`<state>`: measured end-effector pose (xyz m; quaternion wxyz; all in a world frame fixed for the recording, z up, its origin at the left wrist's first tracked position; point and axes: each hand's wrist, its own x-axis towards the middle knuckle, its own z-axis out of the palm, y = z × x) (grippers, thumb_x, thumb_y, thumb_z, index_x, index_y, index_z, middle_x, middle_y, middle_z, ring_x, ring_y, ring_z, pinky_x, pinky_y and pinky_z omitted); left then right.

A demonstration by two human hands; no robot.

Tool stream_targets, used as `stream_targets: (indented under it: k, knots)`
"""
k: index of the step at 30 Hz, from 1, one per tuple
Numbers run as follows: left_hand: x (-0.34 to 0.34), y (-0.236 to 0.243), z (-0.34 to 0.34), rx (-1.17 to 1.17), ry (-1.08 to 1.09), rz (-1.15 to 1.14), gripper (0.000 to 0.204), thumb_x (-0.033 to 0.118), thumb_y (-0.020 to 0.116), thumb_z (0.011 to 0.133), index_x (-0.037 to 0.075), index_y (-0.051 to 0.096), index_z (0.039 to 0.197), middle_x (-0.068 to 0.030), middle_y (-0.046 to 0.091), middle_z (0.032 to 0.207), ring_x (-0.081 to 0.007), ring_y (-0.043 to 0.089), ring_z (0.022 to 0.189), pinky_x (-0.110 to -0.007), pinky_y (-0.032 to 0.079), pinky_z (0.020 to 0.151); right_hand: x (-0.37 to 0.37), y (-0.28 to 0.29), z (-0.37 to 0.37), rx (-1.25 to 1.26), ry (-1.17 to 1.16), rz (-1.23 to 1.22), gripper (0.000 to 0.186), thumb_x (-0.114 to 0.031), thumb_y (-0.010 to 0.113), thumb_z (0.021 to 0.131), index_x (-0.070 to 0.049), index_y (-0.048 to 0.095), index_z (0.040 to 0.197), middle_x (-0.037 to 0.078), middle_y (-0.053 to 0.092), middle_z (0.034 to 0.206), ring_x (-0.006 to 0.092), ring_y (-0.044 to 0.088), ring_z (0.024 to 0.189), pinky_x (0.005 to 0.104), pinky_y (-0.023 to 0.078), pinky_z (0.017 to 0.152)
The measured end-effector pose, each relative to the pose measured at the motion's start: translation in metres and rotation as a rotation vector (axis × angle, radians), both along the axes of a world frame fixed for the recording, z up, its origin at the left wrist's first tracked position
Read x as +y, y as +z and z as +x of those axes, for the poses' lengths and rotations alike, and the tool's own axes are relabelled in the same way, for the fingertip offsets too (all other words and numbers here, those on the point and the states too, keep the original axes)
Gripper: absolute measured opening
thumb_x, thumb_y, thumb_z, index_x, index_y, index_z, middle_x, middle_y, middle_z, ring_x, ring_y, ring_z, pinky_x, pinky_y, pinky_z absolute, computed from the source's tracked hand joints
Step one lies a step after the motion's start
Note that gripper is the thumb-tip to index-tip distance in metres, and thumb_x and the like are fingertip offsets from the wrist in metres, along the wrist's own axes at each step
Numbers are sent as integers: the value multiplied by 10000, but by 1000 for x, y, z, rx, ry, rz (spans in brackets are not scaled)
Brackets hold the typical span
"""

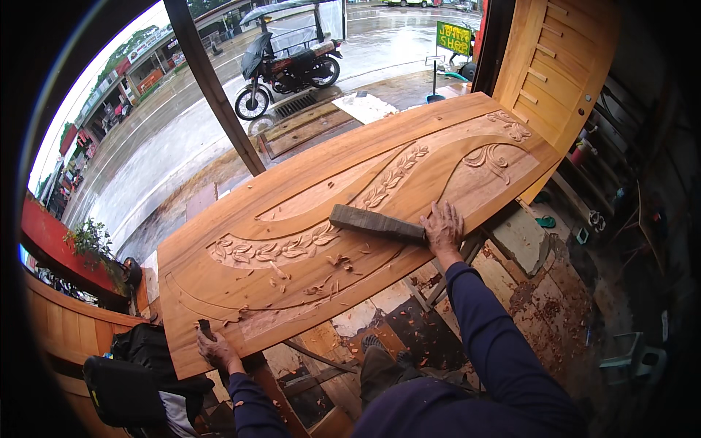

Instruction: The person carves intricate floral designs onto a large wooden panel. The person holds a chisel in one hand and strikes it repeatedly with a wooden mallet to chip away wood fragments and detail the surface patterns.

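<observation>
The carved wooden panel (292, 197) lies in front of me, running from my near left toward the far right. A band of leaf carving (277, 248) curves across it, and curled shavings (339, 260) are scattered mostly over its nearer left part. More chips litter the patchy floor (496, 274) below, where green sandals (545, 221) lie to the right. Past the open front, 1 dark post (215, 84) slants up, and a motorcycle (292, 69) stands beside a wet street (168, 139). A paler wooden door (566, 66) stands at the panel's far right end, and a black case (120, 390) sits near my left side.

My right arm reaches forward with the sleeve nearly straight, the hand (443, 228) palm down near the panel's near edge. It touches the right end of a thick dark wooden block (376, 223), which lies across the panel and points left; I cannot tell whether my fingers close around it. My left forearm is lower, and that hand (217, 350) is at the panel's near left corner, fingers curled around a short dark piece (205, 328) that sticks up beyond them.
</observation>
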<state>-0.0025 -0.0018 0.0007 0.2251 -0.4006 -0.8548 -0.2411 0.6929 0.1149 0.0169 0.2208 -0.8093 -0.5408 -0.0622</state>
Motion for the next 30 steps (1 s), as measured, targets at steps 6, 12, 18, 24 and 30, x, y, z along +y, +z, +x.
stream_targets:
  k: [6, 12, 18, 24, 30]
  knots:
    - [1, 1, 6, -9, -10, 5, 492, 179, 708, 913, 74, 601, 1381, -177, 695, 1275, -387, 651, 1177, -490, 501, 1034, -1, -1, 2, -12, 1, 10, 687, -614, 477, 1019, -183, 528, 1552, 203, 437, 1621, 373, 361, 1518, 541, 189, 1261]
    - [1, 6, 6, -11, -10, 15, 485, 189, 710, 914, 67, 607, 1372, -183, 695, 1277, -387, 650, 1176, -484, 497, 1040, 1, 0, 0, -9, 6, 21, 680, -607, 486, 1018, -179, 535, 1545, 210, 443, 1614, 380, 368, 1512, 544, 197, 1257]
    - [1, 5, 8, -31, 13, -5, 489, 183, 714, 910, 68, 606, 1373, -186, 693, 1287, -383, 648, 1186, -482, 492, 1046, 0, -2, 0, -25, 2, 36, 672, -602, 501, 1014, -177, 545, 1534, 206, 452, 1608, 377, 374, 1509, 547, 208, 1252]
    - [1, 6, 9, -9, -23, 46, 467, 140, 716, 895, 60, 620, 1345, -176, 711, 1252, -380, 665, 1155, -486, 509, 1019, 1, -3, 1, -42, -7, 52, 665, -596, 519, 1008, -178, 553, 1524, 202, 476, 1591, 373, 395, 1495, 550, 218, 1248]
    - [1, 5, 8, 22, -27, 60, 453, 138, 721, 886, 46, 634, 1322, -180, 718, 1232, -383, 675, 1135, -488, 519, 1003, 1, -5, 0, -60, -11, 67, 656, -591, 534, 1003, -179, 565, 1513, 200, 488, 1582, 371, 412, 1484, 550, 233, 1241]
